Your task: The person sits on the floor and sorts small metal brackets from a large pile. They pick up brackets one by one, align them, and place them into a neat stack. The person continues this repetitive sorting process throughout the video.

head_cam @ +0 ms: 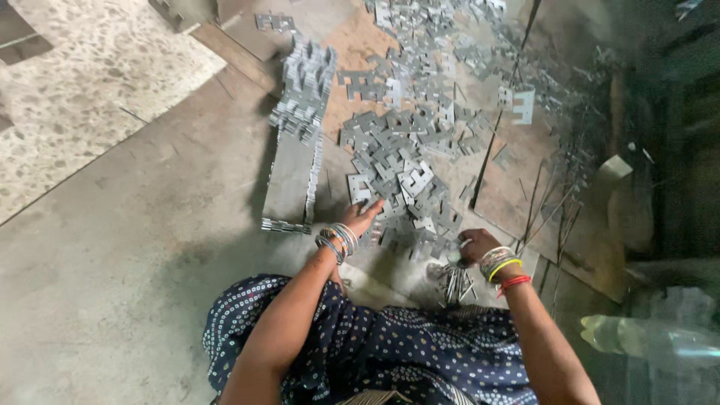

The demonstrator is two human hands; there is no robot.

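A loose heap of flat grey stamped-metal pieces with notched edges (405,169) lies spread across the floor in front of the seated person, from near the knees out toward twelve o'clock. The left hand (362,216) rests on the near edge of that heap, fingers stretched and slightly spread, flat on the pieces rather than closed around any one. At about three o'clock from it, the right hand (474,246) is curled shut around a small bundle of the same metal pieces (454,281), which hang below the fist toward six o'clock. Both wrists carry bangles. At ten o'clock from the left hand, a long neat row of stacked metal pieces (304,94) runs away along a flat grey metal sheet (289,184). The dusty concrete floor (135,247) stretches off to nine o'clock, and a dark blue dotted garment (390,349) covers the lap at six.
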